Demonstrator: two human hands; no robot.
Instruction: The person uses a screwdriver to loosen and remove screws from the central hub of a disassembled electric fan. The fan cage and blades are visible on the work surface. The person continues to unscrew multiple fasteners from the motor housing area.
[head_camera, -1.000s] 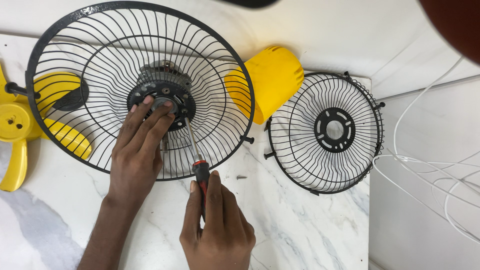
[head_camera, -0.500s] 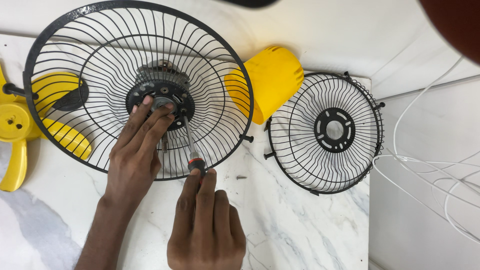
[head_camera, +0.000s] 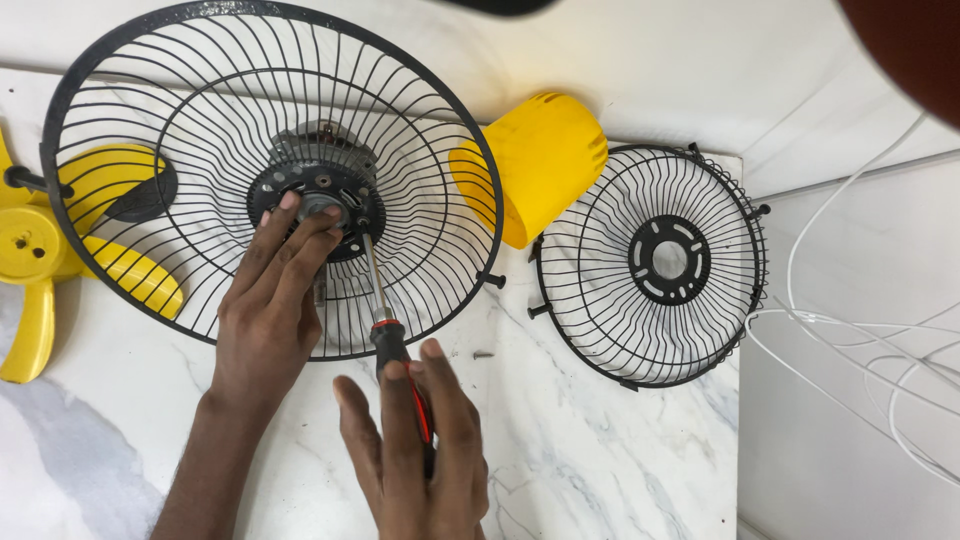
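The person's left hand (head_camera: 268, 310) is lying flat on the large black wire fan guard (head_camera: 150, 110), fingertips pressing on the dark motor hub (head_camera: 318, 200) at its centre; the hand is spread open and gripping nothing. The right hand (head_camera: 420, 455) is curling loosely around the red-and-black handle of a screwdriver (head_camera: 385, 330), whose metal shaft is running up through the wires to the hub. The guard is sitting toward the rear left corner of the white marble worktop (head_camera: 580, 450), over part of a yellow fan blade (head_camera: 40, 270) at the left edge. A yellow motor cover (head_camera: 545, 160) is lying just beside the guard, touching a smaller black guard (head_camera: 650, 265) near the right edge. A small screw (head_camera: 483, 354) is resting between the guards. White wires (head_camera: 860, 340) are trailing off the right side.
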